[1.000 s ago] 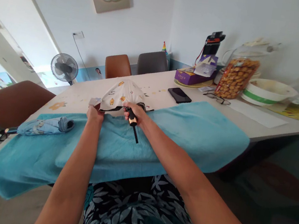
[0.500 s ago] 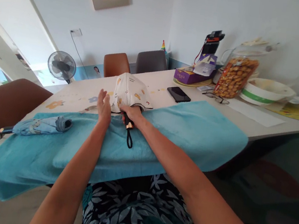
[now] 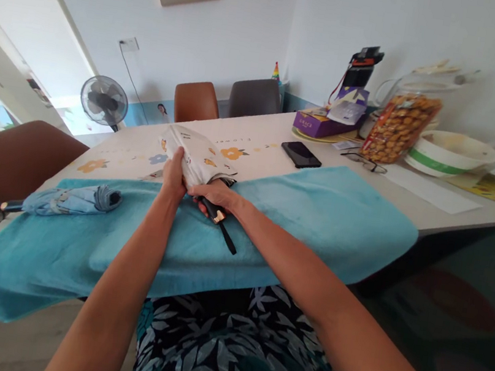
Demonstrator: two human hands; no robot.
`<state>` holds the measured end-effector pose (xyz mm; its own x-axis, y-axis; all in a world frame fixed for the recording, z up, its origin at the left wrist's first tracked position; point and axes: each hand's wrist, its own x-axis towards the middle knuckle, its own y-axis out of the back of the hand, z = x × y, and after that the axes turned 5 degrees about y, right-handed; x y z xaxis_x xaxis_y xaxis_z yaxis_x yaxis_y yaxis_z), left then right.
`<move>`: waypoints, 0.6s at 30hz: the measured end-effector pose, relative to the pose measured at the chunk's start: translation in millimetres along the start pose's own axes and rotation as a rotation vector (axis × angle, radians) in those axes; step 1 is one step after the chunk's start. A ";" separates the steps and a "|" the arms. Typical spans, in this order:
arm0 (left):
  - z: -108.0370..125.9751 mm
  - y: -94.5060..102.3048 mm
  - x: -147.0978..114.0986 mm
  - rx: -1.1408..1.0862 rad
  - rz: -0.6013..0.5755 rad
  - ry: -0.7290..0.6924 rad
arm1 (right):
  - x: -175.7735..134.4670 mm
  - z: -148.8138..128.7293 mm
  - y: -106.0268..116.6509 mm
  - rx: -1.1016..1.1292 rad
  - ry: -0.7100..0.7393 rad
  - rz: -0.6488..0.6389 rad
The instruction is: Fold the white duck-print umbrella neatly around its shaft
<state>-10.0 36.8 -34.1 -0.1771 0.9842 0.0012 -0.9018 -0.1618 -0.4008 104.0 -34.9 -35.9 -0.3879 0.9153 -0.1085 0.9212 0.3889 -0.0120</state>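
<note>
A white folding umbrella (image 3: 198, 156) with small orange prints points away from me over the table's near part, its canopy loosely gathered. Its black handle (image 3: 212, 210), with a gold-coloured band and a wrist strap, comes out toward me. My right hand (image 3: 217, 196) is closed around the umbrella just above the handle, some fingers hidden beneath. Against the canopy's left side, my left hand (image 3: 175, 176) grips the cloth, its thumb pointing up. A rolled light-blue umbrella (image 3: 71, 199) lies to the left on a turquoise cloth (image 3: 312, 220).
A phone (image 3: 301, 154) and eyeglasses (image 3: 364, 161) lie on the table (image 3: 270, 127) beyond the cloth. To the right stand a purple box (image 3: 319, 125), a jar of brown nuts or snacks (image 3: 400, 125) and a white bowl (image 3: 437, 161). Chairs and a fan (image 3: 104, 101) are behind.
My left hand has gone from standing open beside the canopy to gripping it. The canopy has swung left and narrowed, and the handle end with its strap has shifted right.
</note>
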 end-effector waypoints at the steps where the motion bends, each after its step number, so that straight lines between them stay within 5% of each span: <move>1: 0.7 -0.3 -0.9 -0.083 -0.027 0.047 | -0.9 -0.7 0.6 0.010 -0.016 -0.016; 6: 7.5 1.8 -3.1 -0.317 -0.187 0.165 | -2.3 -2.2 1.4 0.016 -0.026 -0.087; 12: 13.1 8.4 -0.2 -0.359 -0.183 0.060 | 4.9 0.1 -0.5 0.090 0.086 -0.060; 18: 17.2 12.3 -4.7 -0.329 -0.245 0.018 | 2.2 -1.7 2.0 0.163 0.006 -0.176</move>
<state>-27.0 28.9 -23.2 0.0368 0.9923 0.1182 -0.7418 0.1064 -0.6621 104.9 -31.9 -34.4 -0.5429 0.8355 -0.0847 0.8319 0.5212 -0.1906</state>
